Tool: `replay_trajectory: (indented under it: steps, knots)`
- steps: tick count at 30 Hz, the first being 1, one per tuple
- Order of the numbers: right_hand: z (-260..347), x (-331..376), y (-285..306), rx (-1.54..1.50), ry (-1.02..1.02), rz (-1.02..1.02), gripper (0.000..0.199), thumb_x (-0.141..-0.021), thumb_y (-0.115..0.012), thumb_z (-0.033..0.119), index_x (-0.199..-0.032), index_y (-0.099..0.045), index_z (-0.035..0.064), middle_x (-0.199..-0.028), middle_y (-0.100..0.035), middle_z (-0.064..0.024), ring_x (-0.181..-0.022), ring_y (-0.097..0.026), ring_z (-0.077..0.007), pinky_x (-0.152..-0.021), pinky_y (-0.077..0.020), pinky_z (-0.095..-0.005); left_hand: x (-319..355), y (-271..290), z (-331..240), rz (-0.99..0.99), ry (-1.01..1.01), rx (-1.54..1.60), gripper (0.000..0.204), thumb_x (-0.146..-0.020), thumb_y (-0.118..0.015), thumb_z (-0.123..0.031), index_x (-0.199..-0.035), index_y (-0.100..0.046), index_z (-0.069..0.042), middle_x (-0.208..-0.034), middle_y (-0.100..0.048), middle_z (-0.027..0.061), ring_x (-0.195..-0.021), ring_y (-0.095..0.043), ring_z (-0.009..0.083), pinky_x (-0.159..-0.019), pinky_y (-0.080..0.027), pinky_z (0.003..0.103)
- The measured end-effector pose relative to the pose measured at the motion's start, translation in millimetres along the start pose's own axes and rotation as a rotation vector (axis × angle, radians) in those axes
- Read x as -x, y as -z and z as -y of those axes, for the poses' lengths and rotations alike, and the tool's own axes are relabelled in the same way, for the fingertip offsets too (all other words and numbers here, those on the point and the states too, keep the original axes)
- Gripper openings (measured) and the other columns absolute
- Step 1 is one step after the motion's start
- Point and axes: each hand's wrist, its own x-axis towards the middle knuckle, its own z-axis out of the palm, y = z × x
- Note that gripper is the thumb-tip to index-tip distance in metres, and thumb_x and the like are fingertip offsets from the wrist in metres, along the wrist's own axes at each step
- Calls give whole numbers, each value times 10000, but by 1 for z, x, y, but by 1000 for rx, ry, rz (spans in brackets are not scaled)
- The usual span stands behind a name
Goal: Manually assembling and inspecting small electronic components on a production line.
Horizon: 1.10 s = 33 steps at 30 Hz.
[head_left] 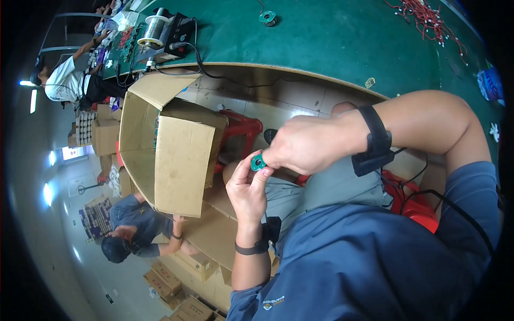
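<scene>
In front of my lap, my left hand [247, 193] pinches a small round green circuit board [257, 162] with a dark hole in its middle. Its thumb and index finger grip the board's rim. My right hand [308, 143] comes in from the right, knuckles up, with closed fingertips meeting the board's right edge. What those fingertips hold, if anything, is hidden behind the hand. A similar round green board [267, 18] lies on the green-topped table [332, 43], beyond my hands.
An open cardboard box [184, 168] stands left of my hands, near a red stool [243, 131]. A solder spool [155, 31] sits beside a black soldering unit [179, 35] on the table. Red wires [425, 21] lie far right. One co-worker [134, 224] sits beyond the box; another [67, 80] stands farther off.
</scene>
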Motion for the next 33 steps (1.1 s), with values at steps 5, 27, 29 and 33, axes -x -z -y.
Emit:
replay_trajectory:
  steps: [5,27,29,33]
  knots:
    - [-10,-5,3,186,-22,106,61,-783,-629,99,-806,-639,43,-659,-634,-169,-642,-634,-391,-552,-481,-477,-4,-1,2,4,3,52,359,-875,-753,-22,-1216,-658,40,-1006,-669,18,-879,-615,75,-795,-506,217]
    - [-5,-7,14,100,-82,52,134,-850,-602,151,-754,-601,59,-676,-639,-175,-661,-635,-391,-583,-474,-502,-3,3,-4,-47,-14,-80,329,-857,-780,-58,-1167,-694,10,-943,-662,-6,-803,-596,60,-705,-487,207]
    - [0,-8,12,-83,-35,41,132,-843,-615,166,-764,-612,60,-688,-650,-169,-670,-643,-388,-580,-482,-504,-5,3,-6,-40,-13,-65,333,-853,-785,-62,-1166,-695,8,-944,-658,-11,-802,-590,56,-700,-481,204]
    - [-18,-11,14,123,-77,5,87,-849,-622,135,-790,-609,73,-637,-619,-142,-613,-625,-377,-537,-468,-484,-5,0,-10,-12,19,-64,332,-857,-782,-64,-1170,-695,6,-952,-667,-6,-803,-596,55,-708,-486,205]
